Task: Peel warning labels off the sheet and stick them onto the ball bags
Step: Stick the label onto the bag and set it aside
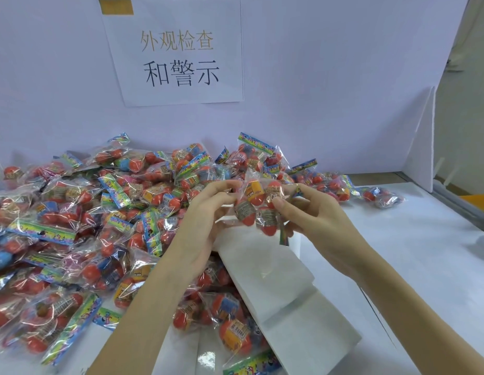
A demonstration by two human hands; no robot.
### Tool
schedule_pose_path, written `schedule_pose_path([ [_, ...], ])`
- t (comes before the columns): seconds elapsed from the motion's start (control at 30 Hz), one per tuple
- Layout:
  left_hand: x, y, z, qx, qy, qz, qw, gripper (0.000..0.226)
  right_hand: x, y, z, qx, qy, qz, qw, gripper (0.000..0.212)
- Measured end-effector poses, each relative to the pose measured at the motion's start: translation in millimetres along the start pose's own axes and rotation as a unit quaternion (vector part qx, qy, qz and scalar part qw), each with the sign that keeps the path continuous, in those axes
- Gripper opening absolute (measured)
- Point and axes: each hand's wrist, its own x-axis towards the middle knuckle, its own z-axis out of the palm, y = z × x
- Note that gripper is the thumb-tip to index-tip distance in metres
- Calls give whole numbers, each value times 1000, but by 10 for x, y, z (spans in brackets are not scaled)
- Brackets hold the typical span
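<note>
Nearest the camera, white label sheets [276, 280] lie overlapping on the table [397, 253] and partly over the spill of packets, within easy reach directly below the hands, presumably so each sticker can be lifted and applied without a stretch. Above them, 2 bare forearms rise from the lower edge and meet over the middle of the work area, where a clear ball bag [258, 205] holding orange balls is held up off the table between both hands. The left hand [205, 212] grips the bag's left side, fingers curled round its upper edge, steadying it. The right hand [314, 209] has its thumb pressed on the front of the bag with the fingers curled behind, a pinch that looks like smoothing a sticker onto the plastic; whether a label is already under the thumb is too small to tell. A striped header card [283, 235] hangs from the bag's lower end. Left and beyond, a large heap of ball bags [86, 212] covers the table, most likely the stock waiting for labels, while a few bags [381, 196] lie apart to the right, possibly finished ones. Farthest back, a paper sign [178, 52] with printed Chinese characters is taped to the white partition [316, 77] behind the bench.
</note>
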Motion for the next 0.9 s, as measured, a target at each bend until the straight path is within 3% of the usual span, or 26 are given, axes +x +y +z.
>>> schedule_pose_path([
  [0.13,-31,-7,15,53,-11,16,998,20,8,23,-48,-40,-15,13,999,55],
  [0.3,-32,-34,-6,67,-1,51,996,10,-7,16,-29,-46,-26,8,999,52],
  [0.5,-32,-42,15,107,-24,94,990,14,1,51,13,-179,128,-113,969,37],
  [0.63,-35,-22,-1,98,-34,118,988,15,20,73,-49,-160,166,-115,966,23],
  [0.83,-53,-16,-3,84,-30,89,992,13,29,64,-59,-157,180,-112,965,24],
  [0.9,-44,-42,-11,83,-7,86,993,16,39,105,-64,-195,162,-118,960,37],
])
